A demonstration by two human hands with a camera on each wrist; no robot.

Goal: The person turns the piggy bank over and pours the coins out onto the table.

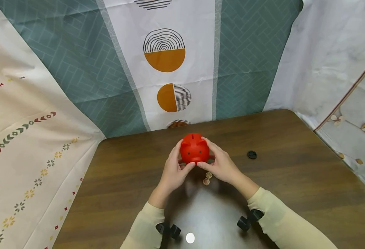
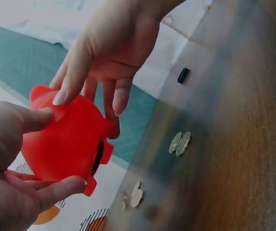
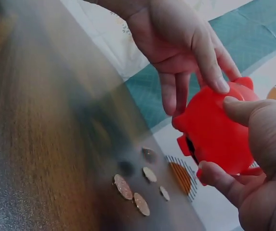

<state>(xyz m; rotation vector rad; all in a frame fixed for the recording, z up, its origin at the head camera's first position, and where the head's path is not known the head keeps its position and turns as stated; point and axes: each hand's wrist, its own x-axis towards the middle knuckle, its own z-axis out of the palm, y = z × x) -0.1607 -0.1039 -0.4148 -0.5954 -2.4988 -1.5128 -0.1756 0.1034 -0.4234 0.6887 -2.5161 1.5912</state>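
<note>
A red piggy bank (image 1: 195, 148) with a slot on top is held between both hands above the table. My left hand (image 1: 174, 170) grips one side of it, thumb on the front. From the other side my right hand (image 1: 221, 166) grips it the same way, the thumbs close together near the snout. On its underside, a dark opening (image 2: 98, 158) shows between the feet in the left wrist view. Coins (image 1: 206, 181) lie on the table just below it; several more coins (image 3: 149, 174) appear in the right wrist view. A black round cap (image 1: 252, 154) lies to the right.
The brown wooden table (image 1: 123, 193) ends at a patterned curtain (image 1: 247, 62) behind. Cream cloth (image 1: 30, 145) hangs on the left and white cloth (image 1: 331, 69) on the right. Each sleeve carries a black wrist camera (image 1: 244, 224).
</note>
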